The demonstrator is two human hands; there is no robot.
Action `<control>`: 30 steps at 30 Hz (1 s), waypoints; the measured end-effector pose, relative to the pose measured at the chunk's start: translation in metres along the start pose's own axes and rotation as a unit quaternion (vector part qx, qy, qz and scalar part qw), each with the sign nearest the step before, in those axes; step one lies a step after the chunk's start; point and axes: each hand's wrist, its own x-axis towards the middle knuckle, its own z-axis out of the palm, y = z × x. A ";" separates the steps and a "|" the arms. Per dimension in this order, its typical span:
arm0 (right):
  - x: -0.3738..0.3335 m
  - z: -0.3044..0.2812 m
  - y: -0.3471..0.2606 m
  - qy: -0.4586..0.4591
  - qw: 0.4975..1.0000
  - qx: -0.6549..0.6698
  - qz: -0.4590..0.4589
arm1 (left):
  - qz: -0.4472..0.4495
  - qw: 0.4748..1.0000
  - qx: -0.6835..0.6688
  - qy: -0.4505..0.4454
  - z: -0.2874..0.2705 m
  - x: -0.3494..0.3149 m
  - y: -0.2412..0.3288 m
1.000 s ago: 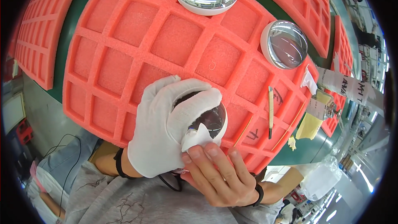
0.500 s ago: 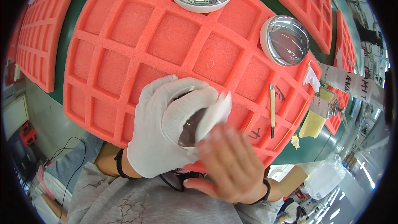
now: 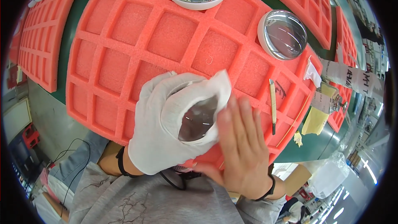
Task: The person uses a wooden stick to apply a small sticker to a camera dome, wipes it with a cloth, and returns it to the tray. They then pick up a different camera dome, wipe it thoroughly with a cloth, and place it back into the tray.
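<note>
My left hand [image 3: 151, 128], in a white glove, is closed around a thick round glass lens [image 3: 197, 120] with a pale rim. It holds the lens tilted, close in front of me over the red foam tray [image 3: 199, 64]. A folded white cloth [image 3: 222, 88] lies along the lens's right edge. Just right of it is my bare right hand [image 3: 245, 155], its fingers stretched out and slightly blurred, the thumb apart. Whether its fingertips press on the cloth is hard to see.
Large clear lenses [image 3: 282, 35] rest on the tray's far side. A slim yellowish cutter-like tool [image 3: 273, 105] and a white scrap [image 3: 311, 74] lie at its right. Beyond stand a small glass bottle [image 3: 335, 103] and yellow paper [image 3: 314, 121]. More red foam trays [image 3: 43, 33] flank it.
My right hand has moved right and its fingers have straightened upward. The white cloth has shifted off the lens face towards its right edge, baring more glass. My left hand keeps its hold.
</note>
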 end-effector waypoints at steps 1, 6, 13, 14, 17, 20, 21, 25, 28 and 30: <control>0.003 0.003 0.002 0.029 0.995 0.081 0.059 | -0.004 1.000 0.007 -0.001 0.000 -0.002 -0.001; -0.016 0.001 0.001 -0.014 0.997 0.068 0.021 | -0.007 1.000 -0.004 -0.023 -0.005 0.005 0.003; -0.040 0.001 0.002 -0.045 0.945 -0.260 -0.194 | 0.010 1.000 0.018 -0.016 -0.002 0.003 -0.004; -0.042 0.000 0.001 -0.047 0.945 -0.260 -0.195 | 0.013 0.999 0.023 -0.024 -0.002 0.003 -0.004; -0.047 -0.002 -0.005 -0.068 0.952 -0.261 -0.144 | 0.004 0.999 0.024 -0.035 -0.004 0.005 0.000; -0.028 -0.003 -0.006 -0.060 0.953 -0.255 -0.149 | -0.017 0.999 0.017 -0.047 -0.007 0.006 0.003; -0.025 -0.004 -0.007 -0.057 0.954 -0.253 -0.151 | -0.007 0.999 0.025 -0.039 -0.006 0.005 0.002; -0.039 -0.015 0.001 -0.101 0.945 -0.259 -0.176 | 0.002 0.999 0.033 -0.026 -0.002 0.004 0.002; -0.037 -0.013 -0.001 -0.092 0.946 -0.255 -0.175 | -0.015 0.999 0.020 -0.043 -0.005 0.002 0.002; -0.031 -0.011 -0.004 -0.087 0.949 -0.250 -0.172 | -0.011 0.999 0.023 -0.033 -0.005 -0.001 -0.002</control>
